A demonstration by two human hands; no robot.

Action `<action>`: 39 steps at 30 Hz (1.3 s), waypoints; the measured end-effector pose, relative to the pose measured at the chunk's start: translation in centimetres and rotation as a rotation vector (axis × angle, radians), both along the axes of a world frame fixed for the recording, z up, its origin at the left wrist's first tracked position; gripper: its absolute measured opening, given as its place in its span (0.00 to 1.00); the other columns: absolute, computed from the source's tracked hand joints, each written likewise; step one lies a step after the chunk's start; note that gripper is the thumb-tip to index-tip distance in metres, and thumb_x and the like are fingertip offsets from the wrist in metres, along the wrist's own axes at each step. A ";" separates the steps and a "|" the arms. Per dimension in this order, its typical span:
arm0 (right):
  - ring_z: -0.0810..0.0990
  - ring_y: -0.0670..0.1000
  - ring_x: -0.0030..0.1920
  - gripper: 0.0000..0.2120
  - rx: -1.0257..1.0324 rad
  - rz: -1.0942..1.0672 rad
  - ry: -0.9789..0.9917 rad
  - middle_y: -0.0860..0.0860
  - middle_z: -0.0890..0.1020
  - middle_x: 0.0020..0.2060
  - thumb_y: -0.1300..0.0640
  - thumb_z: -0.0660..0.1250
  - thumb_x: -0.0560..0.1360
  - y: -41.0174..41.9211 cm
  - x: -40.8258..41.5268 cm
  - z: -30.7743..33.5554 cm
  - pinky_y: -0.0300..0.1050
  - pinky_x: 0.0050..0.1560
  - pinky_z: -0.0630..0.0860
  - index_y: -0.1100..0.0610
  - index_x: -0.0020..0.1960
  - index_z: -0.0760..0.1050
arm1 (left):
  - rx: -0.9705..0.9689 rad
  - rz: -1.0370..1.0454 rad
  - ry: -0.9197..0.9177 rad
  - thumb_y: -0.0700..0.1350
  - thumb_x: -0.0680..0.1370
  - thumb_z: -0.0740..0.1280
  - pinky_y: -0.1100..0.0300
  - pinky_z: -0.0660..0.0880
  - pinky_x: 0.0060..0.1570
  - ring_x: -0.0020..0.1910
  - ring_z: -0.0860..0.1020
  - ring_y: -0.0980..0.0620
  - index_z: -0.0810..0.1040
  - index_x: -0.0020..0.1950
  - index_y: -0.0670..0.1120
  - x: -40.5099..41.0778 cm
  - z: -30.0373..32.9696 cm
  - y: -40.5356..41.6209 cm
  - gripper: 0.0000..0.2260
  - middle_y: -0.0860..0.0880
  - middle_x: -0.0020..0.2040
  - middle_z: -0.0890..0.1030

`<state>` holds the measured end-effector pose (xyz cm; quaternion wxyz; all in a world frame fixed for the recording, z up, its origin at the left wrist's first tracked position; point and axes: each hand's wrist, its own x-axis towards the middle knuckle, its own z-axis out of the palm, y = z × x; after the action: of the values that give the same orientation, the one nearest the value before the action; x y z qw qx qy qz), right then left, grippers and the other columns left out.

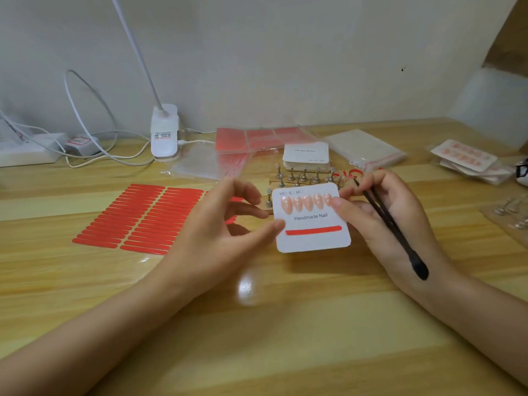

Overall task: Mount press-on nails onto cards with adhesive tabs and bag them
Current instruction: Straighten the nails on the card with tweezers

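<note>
A white card (pixel 313 238) printed "Handmade Nail" is held just above the wooden table. Several pink press-on nails (pixel 307 202) sit in a row across its top, and a red adhesive tab (pixel 313 230) lies below the print. My left hand (pixel 223 224) pinches the card's left edge, thumb in front and fingers behind. My right hand (pixel 383 221) grips black tweezers (pixel 394 227), which lie back across the hand. Its thumb presses on the rightmost nail at the card's right edge.
Two sheets of red adhesive tabs (pixel 137 218) lie at the left. Behind the card stand metal nail holders (pixel 300 175), a stack of blank cards (pixel 305 157), clear bags (pixel 365 150) and packs of red tabs (pixel 251 138). Bagged finished sets (pixel 468 161) are far right. A clip lamp (pixel 164 132) and cables are back left.
</note>
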<state>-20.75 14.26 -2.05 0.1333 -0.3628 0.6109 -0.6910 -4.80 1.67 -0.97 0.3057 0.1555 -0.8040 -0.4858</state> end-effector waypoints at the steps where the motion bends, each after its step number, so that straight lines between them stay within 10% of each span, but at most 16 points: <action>1: 0.81 0.48 0.37 0.16 -0.023 -0.001 0.012 0.46 0.80 0.36 0.68 0.70 0.69 -0.1 0.1 0.0 0.48 0.43 0.78 0.52 0.39 0.66 | 0.196 -0.005 -0.007 0.54 0.61 0.76 0.63 0.78 0.37 0.44 0.81 0.59 0.74 0.50 0.49 -0.1 0.0 0.0 0.23 0.52 0.45 0.79; 7: 0.80 0.43 0.38 0.15 -0.113 -0.017 0.082 0.46 0.79 0.38 0.64 0.71 0.69 -0.3 0.6 0.1 0.44 0.43 0.79 0.51 0.41 0.66 | 0.563 -0.220 -0.161 0.45 0.68 0.71 0.68 0.77 0.36 0.42 0.82 0.57 0.84 0.47 0.55 -0.3 0.2 -0.1 0.09 0.52 0.44 0.85; 29: 0.80 0.45 0.42 0.13 -0.097 -0.021 0.116 0.46 0.80 0.40 0.57 0.71 0.66 -0.4 0.8 -0.3 0.44 0.44 0.79 0.51 0.42 0.65 | 0.654 -0.253 -0.196 0.43 0.63 0.71 0.70 0.77 0.31 0.33 0.81 0.59 0.86 0.42 0.49 -0.4 0.7 -0.4 0.10 0.50 0.40 0.85; 35: 0.75 0.44 0.48 0.17 -0.055 -0.200 0.485 0.45 0.76 0.45 0.60 0.72 0.70 0.1 1.4 0.4 0.28 0.49 0.65 0.49 0.43 0.63 | 0.679 -0.243 -0.200 0.36 0.73 0.66 0.70 0.76 0.31 0.34 0.82 0.59 0.85 0.45 0.49 -0.4 0.7 -0.4 0.11 0.48 0.43 0.85; 39: 0.77 0.46 0.49 0.10 -0.062 -0.091 0.716 0.43 0.77 0.43 0.55 0.67 0.70 0.4 2.8 0.6 0.46 0.54 0.71 0.49 0.44 0.65 | 0.670 -0.228 -0.187 0.34 0.75 0.64 0.70 0.75 0.31 0.32 0.80 0.60 0.85 0.45 0.48 -0.5 0.7 -0.3 0.13 0.51 0.38 0.85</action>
<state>-17.96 14.62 -1.48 -0.1310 -0.5583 0.6130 -0.5435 -5.28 1.39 -0.30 0.1069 0.2001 -0.6367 -0.7369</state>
